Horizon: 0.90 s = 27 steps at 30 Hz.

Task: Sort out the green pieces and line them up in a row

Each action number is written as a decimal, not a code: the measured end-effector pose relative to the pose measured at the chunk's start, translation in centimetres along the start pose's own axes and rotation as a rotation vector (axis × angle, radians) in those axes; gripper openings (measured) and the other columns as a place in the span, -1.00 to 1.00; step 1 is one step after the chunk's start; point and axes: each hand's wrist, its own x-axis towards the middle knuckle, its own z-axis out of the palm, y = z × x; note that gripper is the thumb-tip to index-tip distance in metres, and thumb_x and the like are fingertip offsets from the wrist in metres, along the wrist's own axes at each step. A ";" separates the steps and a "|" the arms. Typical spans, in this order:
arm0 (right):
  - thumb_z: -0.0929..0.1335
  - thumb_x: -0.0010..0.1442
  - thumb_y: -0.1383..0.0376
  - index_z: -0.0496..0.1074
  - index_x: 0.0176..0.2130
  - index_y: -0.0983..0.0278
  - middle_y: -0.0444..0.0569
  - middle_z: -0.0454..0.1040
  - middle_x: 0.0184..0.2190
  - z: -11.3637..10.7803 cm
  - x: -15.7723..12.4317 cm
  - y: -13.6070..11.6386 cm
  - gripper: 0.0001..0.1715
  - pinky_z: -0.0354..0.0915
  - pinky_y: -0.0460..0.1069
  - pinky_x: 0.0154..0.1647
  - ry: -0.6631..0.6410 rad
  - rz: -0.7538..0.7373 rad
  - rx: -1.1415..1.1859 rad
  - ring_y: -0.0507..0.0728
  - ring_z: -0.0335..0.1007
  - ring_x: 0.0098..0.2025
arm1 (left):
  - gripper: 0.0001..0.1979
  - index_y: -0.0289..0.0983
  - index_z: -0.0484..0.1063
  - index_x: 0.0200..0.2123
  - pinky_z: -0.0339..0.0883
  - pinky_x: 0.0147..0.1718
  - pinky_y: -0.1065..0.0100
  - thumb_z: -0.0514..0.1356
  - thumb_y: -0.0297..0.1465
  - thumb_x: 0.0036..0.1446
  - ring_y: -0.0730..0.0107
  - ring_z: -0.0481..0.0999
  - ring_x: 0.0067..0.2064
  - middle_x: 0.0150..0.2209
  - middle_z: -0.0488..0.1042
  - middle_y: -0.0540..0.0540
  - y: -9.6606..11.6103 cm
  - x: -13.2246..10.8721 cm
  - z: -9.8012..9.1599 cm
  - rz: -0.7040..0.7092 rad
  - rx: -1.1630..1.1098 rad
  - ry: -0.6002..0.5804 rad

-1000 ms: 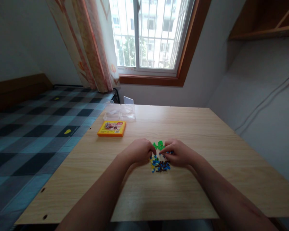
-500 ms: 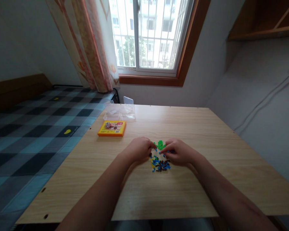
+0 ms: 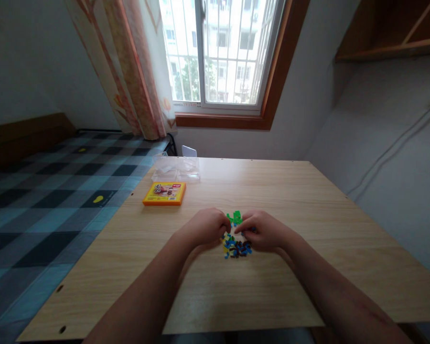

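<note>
Small toy bricks [image 3: 241, 249] in blue, dark brown, yellow and green lie in a loose pile on the wooden table. Bright green bricks [image 3: 237, 217] form a group just beyond the pile, between my hands. My left hand [image 3: 211, 225] rests at the pile's left side with its fingers curled down; anything in its fingertips is too small to make out. From the other side my right hand [image 3: 261, 231] reaches in, its index finger stretched toward the gap between the green group and the pile, the other fingers folded under. Some blue pieces are partly hidden by this hand.
A yellow-orange flat box [image 3: 164, 194] lies at the table's left. Behind it stand clear plastic containers [image 3: 175, 169]. A bed with a checked cover [image 3: 75, 191] runs along the left, and a window [image 3: 229, 52] is ahead. The wooden table [image 3: 308, 267] extends around the pile.
My left fingers have curled in more and moved slightly down. My right index finger has shifted a little toward the left hand. The whole view has tilted slightly.
</note>
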 end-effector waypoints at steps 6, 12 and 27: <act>0.31 0.02 0.55 0.66 -0.21 0.12 -0.10 0.57 -0.33 0.1 0.0 -0.3 -0.51 0.27 -0.08 -0.27 -0.030 -0.016 0.007 0.04 0.42 -0.32 | -0.67 -0.07 0.67 -0.26 0.37 -0.21 0.32 0.13 -0.50 0.08 0.27 0.58 -0.24 -0.27 0.66 -0.03 -0.1 0.0 0.0 0.000 -0.018 -0.027; 0.31 0.03 0.54 0.66 -0.22 0.12 -0.10 0.56 -0.34 0.1 -0.1 -0.2 -0.52 0.25 -0.09 -0.29 -0.048 -0.024 0.000 0.03 0.42 -0.33 | -0.65 -0.02 0.67 -0.22 0.37 -0.23 0.33 0.13 -0.48 0.07 0.28 0.57 -0.25 -0.27 0.66 -0.03 -0.4 -0.1 0.4 -0.028 -0.026 -0.036; 0.31 0.08 0.50 0.65 -0.17 0.13 -0.08 0.60 -0.29 0.2 0.1 0.0 -0.55 0.24 -0.08 -0.24 -0.027 0.105 -0.100 0.06 0.45 -0.29 | -0.66 -0.05 0.66 -0.24 0.36 -0.20 0.33 0.12 -0.47 0.08 0.27 0.57 -0.23 -0.26 0.66 -0.02 -0.5 0.1 0.4 -0.021 -0.028 -0.036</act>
